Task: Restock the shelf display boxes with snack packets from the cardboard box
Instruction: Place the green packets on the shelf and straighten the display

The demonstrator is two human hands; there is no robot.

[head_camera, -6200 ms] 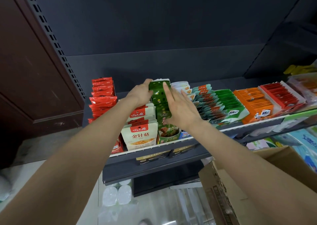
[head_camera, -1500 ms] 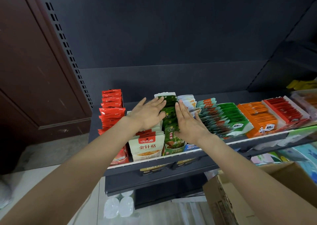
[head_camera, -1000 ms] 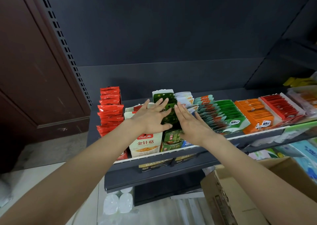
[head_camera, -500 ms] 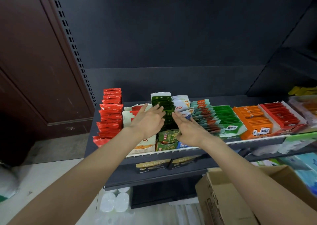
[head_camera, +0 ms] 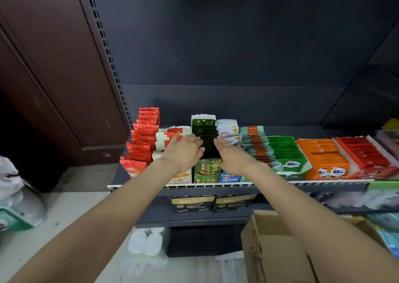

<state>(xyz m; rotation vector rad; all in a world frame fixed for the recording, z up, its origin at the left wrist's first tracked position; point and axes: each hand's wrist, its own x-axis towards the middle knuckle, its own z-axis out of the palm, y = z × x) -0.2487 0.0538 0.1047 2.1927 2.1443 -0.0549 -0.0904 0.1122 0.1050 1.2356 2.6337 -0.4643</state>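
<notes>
A row of dark green snack packets (head_camera: 204, 131) stands upright in a green display box (head_camera: 207, 171) on the shelf. My left hand (head_camera: 183, 153) lies flat against the left side of that row, fingers straight. My right hand (head_camera: 231, 154) presses the row's right side with straight fingers. Neither hand holds a packet. The open cardboard box (head_camera: 272, 248) sits low at the right, under my right forearm; its inside is hidden.
Beside the green row stand a cream-and-red packet box (head_camera: 170, 136), red packets (head_camera: 144, 138), white packets (head_camera: 228, 130), teal, green, orange and red display boxes (head_camera: 323, 157). A white wire rail (head_camera: 138, 186) edges the shelf. A brown door is left; plastic bottles (head_camera: 144, 242) stand below.
Both hands slid along the green packet row toward me, staying flat on its two sides. The camera lifted and pulled back, showing more of the shelf's back wall.
</notes>
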